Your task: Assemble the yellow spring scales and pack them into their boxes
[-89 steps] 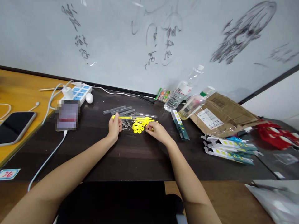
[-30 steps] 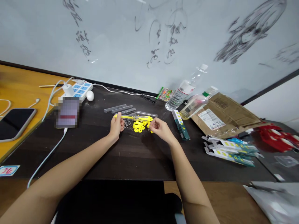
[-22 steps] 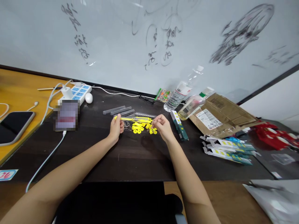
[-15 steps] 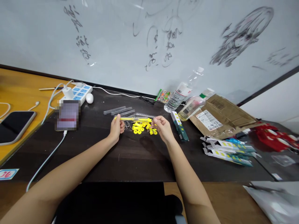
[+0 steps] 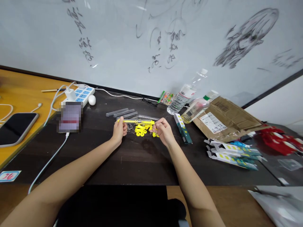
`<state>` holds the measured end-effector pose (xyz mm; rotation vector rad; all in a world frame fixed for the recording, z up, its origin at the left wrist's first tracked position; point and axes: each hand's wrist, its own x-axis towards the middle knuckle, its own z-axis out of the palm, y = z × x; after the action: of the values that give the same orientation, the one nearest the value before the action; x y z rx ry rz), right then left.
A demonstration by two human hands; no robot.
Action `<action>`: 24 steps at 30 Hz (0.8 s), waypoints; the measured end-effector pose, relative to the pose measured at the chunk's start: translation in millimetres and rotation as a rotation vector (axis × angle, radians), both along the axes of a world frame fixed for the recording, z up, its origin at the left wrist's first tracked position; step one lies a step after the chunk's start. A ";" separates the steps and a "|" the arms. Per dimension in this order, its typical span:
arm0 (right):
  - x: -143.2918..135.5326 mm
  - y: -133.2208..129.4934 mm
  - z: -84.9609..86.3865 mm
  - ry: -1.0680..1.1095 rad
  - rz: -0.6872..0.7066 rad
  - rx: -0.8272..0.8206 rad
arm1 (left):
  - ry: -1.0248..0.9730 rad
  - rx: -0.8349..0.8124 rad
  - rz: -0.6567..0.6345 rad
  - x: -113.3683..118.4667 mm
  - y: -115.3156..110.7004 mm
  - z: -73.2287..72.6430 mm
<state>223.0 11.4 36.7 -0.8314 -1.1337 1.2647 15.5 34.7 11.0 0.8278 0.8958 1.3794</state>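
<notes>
A slim clear tube with yellow parts, which looks like a spring scale (image 5: 139, 121), is held level above the dark table. My left hand (image 5: 119, 130) is closed around its left end, thumb on top. At the yellow right end, my right hand (image 5: 163, 131) is closed in a pinch; the small part between its fingertips is hard to make out. Below the tube lies a pile of yellow plastic pieces (image 5: 140, 130), some ring-shaped. Metal hooks (image 5: 129, 127) lie close to my left fingers. Several clear tubes (image 5: 121, 113) rest just behind.
A green and white box (image 5: 183, 128), two bottles (image 5: 181, 99) and a cardboard parcel (image 5: 224, 118) stand right of my hands. Opened boxes (image 5: 233, 154) lie farther right. At left are a power strip (image 5: 82, 94), a charging phone (image 5: 69, 116) and its cable (image 5: 50, 164).
My right fingertips have come in closer against the right end of the spring scale. My left hand keeps its hold. The whole view has shifted slightly.
</notes>
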 end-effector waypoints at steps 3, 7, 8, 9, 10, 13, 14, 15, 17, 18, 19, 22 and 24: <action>0.8 0.1 -1.3 -0.009 0.010 0.018 | 0.007 0.000 -0.009 0.5 0.1 -1.3; 2.5 1.2 -2.8 -0.023 0.008 0.030 | 0.024 0.012 -0.018 0.5 -0.3 -3.3; 2.6 1.4 -3.0 -0.028 0.001 0.032 | 0.031 0.018 -0.020 0.4 -0.4 -3.6; 2.5 1.6 -3.0 -0.036 -0.005 0.032 | 0.035 0.023 -0.021 0.3 -0.5 -3.9; 2.3 1.6 -2.8 -0.046 -0.012 0.031 | 0.037 0.026 -0.022 0.3 -0.6 -4.1; 0.9 1.1 -2.2 -0.083 -0.028 0.021 | 0.032 0.022 -0.024 0.5 -0.6 -4.3; 0.5 0.9 -2.1 -0.094 -0.033 0.018 | 0.031 0.020 -0.024 0.7 -0.6 -4.3; 0.3 0.7 -2.1 -0.104 -0.038 0.015 | 0.031 0.019 -0.023 0.8 -0.6 -4.2; 0.1 0.5 -2.4 -0.123 -0.042 0.012 | 0.031 0.015 -0.021 1.0 -0.7 -3.9; 0.2 0.5 -2.6 -0.130 -0.041 0.011 | 0.032 0.013 -0.021 1.1 -0.9 -3.7; 0.2 0.6 -2.7 -0.134 -0.040 0.012 | 0.034 0.011 -0.021 1.1 -1.0 -3.4; 0.2 0.5 -2.6 -0.133 -0.039 0.021 | 0.044 0.008 -0.025 1.2 -1.4 -3.1; 0.1 0.3 -2.4 -0.131 -0.040 0.024 | 0.044 0.010 -0.029 1.2 -1.3 -3.6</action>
<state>223.1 11.7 34.4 -0.9253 -1.2275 1.1757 16.7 33.4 7.5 0.8784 0.9079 1.3458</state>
